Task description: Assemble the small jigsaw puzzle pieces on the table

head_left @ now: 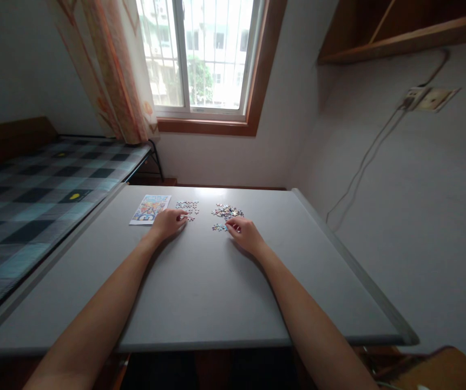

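Observation:
Loose jigsaw puzzle pieces lie in groups on a pale table (216,292). My left hand (169,222) rests at the near edge of the left group of puzzle pieces (188,205). Its fingers are curled, with thumb and fingertips close together; anything between them is too small to make out. My right hand (248,235) is beside a small row of bluish pieces (218,227), its thumb and fingers pinched on a puzzle piece. Just beyond it sits a denser pile of pieces (225,210). A colourful printed picture sheet (150,209) lies flat left of my left hand.
A bed with a checked cover (94,162) stands along the table's left side. Behind the table are a barred window (212,59) and an orange-patterned curtain (115,70). On the right wall, a cable (362,162) hangs from a socket (430,99) below a wooden shelf (403,40).

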Tool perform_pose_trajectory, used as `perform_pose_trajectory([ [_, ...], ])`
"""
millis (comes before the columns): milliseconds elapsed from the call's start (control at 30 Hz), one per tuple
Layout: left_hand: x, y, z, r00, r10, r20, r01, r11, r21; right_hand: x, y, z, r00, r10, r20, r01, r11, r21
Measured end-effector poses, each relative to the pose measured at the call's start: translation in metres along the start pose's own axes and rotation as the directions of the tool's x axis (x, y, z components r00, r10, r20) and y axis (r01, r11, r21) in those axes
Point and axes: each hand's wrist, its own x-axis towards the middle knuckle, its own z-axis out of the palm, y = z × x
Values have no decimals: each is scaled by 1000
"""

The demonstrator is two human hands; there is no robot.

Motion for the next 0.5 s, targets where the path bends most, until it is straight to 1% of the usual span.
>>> perform_pose_trajectory([
  [133, -2, 7, 0, 1000, -4, -4, 4, 1000, 11, -1, -1, 0, 1000, 7, 4, -7, 1000, 4],
  [300, -3, 16, 3, 999, 3, 34, -6, 998, 70, -1, -3, -1, 1000, 1, 8, -1, 1000, 18],
  [500, -4, 20, 5, 999, -49, 22, 47, 996, 75, -1, -3, 0, 1000, -12, 9, 12, 999, 35],
])
